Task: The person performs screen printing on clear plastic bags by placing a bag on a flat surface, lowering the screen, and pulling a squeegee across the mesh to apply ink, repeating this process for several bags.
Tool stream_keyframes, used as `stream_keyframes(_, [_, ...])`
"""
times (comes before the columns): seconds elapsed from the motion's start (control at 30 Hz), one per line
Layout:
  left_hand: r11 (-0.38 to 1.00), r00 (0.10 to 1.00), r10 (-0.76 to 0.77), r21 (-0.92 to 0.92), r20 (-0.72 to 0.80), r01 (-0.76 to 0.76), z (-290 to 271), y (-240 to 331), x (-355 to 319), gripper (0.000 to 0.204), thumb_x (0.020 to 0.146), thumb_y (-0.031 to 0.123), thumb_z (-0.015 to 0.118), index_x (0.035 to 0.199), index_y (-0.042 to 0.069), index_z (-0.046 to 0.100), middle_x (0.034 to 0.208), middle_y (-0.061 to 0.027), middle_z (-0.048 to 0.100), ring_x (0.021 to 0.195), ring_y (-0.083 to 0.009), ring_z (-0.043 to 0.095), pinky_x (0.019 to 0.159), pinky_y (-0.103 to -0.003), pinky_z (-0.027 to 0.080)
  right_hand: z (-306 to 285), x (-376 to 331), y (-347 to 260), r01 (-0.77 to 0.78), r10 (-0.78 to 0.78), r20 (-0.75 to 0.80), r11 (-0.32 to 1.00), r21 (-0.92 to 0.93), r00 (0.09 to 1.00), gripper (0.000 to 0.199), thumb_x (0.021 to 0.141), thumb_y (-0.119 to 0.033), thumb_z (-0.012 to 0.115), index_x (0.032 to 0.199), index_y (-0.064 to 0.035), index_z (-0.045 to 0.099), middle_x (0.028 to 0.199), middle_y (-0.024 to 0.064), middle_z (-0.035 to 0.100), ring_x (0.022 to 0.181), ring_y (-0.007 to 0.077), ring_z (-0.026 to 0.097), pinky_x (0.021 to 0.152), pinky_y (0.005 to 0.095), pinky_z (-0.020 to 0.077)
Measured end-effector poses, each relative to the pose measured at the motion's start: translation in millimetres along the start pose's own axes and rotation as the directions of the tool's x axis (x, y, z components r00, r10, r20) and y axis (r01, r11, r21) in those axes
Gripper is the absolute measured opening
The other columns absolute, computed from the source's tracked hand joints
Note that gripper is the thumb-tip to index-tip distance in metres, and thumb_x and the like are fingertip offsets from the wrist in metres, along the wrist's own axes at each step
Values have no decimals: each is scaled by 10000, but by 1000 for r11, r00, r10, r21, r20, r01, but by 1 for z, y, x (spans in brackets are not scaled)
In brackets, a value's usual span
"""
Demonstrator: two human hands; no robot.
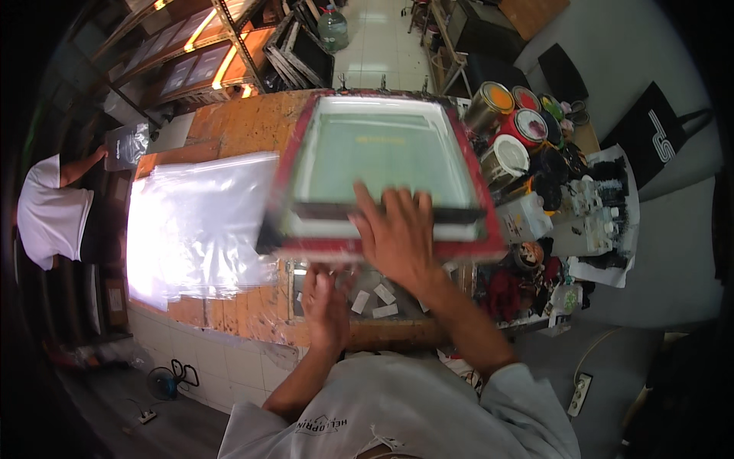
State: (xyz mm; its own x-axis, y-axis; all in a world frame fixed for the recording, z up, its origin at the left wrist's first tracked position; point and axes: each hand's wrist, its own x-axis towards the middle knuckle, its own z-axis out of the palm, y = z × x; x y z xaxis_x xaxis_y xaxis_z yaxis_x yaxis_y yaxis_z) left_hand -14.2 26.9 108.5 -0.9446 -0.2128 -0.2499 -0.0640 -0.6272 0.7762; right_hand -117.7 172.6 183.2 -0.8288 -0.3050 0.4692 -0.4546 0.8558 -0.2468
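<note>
Resting the right hand (399,237) across the squeegee (460,215), index apart from the other fingers, clamping unclear, on the red-framed screen (432,157) over the table (237,115), beside plastic sheets (210,218). Holding the left hand (327,310) near the screen's front edge, too blurred to tell finger spread. Probably mid-printing; next calls for steadying squeegee and screen.

Red-framed screen (382,164): sm. yellow print (381,140) on its mesh, too blurred to read. Well R of screen: blk tote bag (642,122) w/ lg. white letters (659,136). Below screen: grey shirt (443,409), dk lettering (323,424) on front, upside down.
</note>
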Motion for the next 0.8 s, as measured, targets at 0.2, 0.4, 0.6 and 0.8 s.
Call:
stream_keyframes(0.2, [801,770,-597,-102,-224,590,-47,-32,13,626,1058,417,565,1506,25,370,1485,-155,440,1423,-299,443,1169,-668,290,100,-76,18,-42,76,267,991,-129,961,748,811,-39,759,1512,-116,509,967,102,546,963,291,538,894,491,378])
stream_keyframes(0.4, [824,792,-560,-63,-245,563,-77,-65,16,639,1050,410,564,1487,-11,361,1438,-156,471,1453,-309,428,1174,-662,233,125,-94,26,-119,121,308,993,-25,944,738,808,-32,739,1502,-172,532,941,96,557,967,281,553,910,488,376])
stream_keyframes(0.6, [806,774,-589,-106,-234,582,-77,-63,21,666,1034,382,588,1533,25,330,1540,-173,412,1450,-314,425,1155,-641,250,125,-107,15,-44,63,224,995,-89,972,693,854,-19,677,1508,-198,533,938,66,511,953,252,536,989,550,335])
stream_keyframes(0.8, [806,737,-574,-88,-356,585,-58,-59,18,603,992,409,640,1447,70,438,1470,-146,472,1418,-310,441,1114,-639,296,154,-59,54,-19,29,114,996,-88,993,712,833,-17,703,1498,-214,545,933,51,488,958,243,527,1009,570,316])
